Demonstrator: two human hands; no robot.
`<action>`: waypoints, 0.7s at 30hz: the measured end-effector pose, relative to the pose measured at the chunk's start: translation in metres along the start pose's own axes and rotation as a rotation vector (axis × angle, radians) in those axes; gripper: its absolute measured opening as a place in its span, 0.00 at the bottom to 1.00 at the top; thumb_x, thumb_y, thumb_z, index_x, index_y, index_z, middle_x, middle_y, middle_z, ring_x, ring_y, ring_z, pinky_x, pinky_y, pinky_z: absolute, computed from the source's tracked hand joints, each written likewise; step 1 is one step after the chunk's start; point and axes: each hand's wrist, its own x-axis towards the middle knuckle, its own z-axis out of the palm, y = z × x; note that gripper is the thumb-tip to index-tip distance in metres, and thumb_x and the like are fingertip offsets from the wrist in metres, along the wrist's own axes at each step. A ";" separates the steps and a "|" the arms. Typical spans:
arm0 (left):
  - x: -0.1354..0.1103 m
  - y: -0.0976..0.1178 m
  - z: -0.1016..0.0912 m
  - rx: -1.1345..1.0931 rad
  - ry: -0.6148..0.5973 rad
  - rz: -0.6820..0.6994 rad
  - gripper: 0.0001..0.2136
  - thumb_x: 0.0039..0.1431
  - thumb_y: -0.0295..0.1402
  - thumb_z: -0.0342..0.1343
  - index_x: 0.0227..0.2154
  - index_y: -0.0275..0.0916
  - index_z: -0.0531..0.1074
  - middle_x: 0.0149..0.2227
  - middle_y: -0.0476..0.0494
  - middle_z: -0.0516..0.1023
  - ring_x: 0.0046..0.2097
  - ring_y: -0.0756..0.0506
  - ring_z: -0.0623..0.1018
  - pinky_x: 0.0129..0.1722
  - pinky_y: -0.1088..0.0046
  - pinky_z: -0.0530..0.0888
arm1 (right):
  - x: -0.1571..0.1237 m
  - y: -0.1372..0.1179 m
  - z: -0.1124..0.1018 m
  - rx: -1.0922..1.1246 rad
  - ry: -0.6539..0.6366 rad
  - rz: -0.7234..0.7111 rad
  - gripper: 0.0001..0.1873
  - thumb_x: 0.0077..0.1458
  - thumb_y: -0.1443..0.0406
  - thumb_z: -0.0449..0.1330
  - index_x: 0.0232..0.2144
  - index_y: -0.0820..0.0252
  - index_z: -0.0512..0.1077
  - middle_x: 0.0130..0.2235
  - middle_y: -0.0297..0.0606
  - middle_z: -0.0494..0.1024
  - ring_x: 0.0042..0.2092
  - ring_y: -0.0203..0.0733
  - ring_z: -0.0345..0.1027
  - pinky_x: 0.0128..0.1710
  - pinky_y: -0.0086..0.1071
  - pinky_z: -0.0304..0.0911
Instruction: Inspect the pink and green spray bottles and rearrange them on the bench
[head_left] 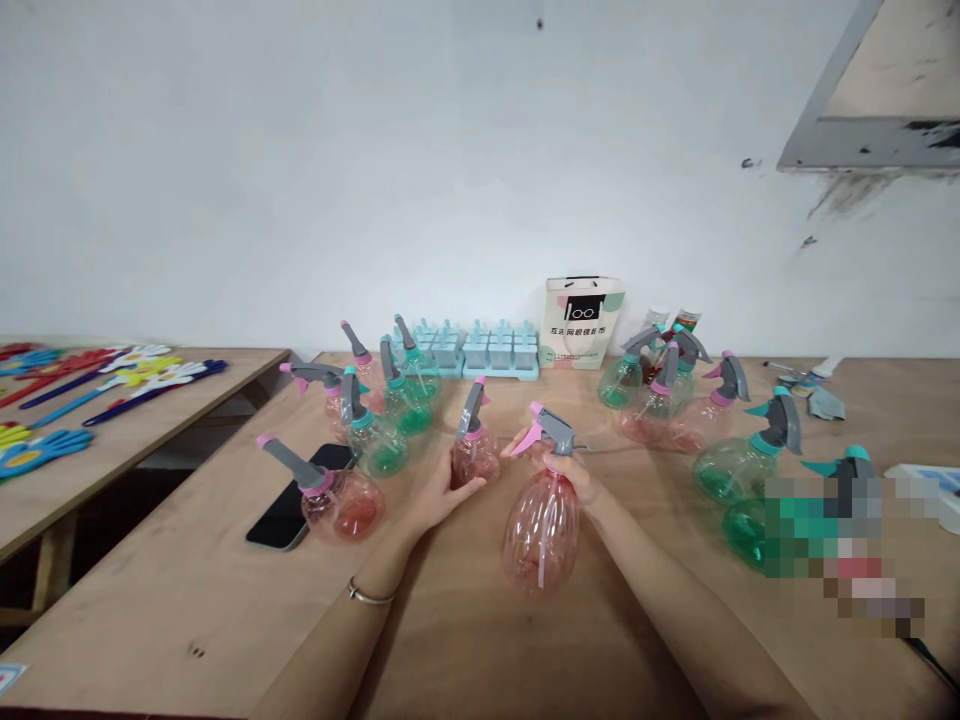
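My right hand is closed round the neck of a pink spray bottle with a grey and pink trigger head; the bottle is lifted and tilted toward me over the wooden table. My left hand rests against a second pink spray bottle standing upright just left of the first, fingers curled on its body. A bracelet sits on my left wrist.
Several pink and green spray bottles stand at left and lie at right. A black phone lies near the left ones. Blue ice-pop moulds and a small paper bag stand by the wall. Coloured hand clappers cover a side table.
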 end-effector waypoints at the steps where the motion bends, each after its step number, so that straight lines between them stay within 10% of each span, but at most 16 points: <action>1: 0.000 0.001 0.000 -0.004 -0.001 -0.002 0.33 0.58 0.45 0.57 0.62 0.40 0.54 0.58 0.35 0.66 0.60 0.35 0.67 0.60 0.51 0.63 | 0.000 -0.001 0.001 -0.009 0.001 -0.009 0.21 0.43 0.47 0.62 0.33 0.55 0.72 0.30 0.38 0.77 0.36 0.47 0.71 0.39 0.40 0.65; 10: 0.000 0.003 -0.001 -0.003 0.028 0.011 0.34 0.57 0.45 0.58 0.63 0.39 0.53 0.60 0.34 0.65 0.61 0.34 0.65 0.61 0.50 0.61 | -0.004 -0.014 0.001 -0.448 0.105 -0.103 0.17 0.50 0.48 0.60 0.30 0.54 0.69 0.30 0.34 0.73 0.33 0.43 0.68 0.39 0.39 0.66; 21: 0.000 0.012 -0.009 0.032 0.060 -0.009 0.36 0.56 0.46 0.59 0.64 0.41 0.54 0.60 0.35 0.65 0.61 0.32 0.65 0.59 0.50 0.62 | -0.043 -0.036 -0.069 -0.776 0.670 -0.073 0.19 0.49 0.49 0.63 0.35 0.56 0.73 0.24 0.31 0.70 0.27 0.39 0.64 0.31 0.36 0.67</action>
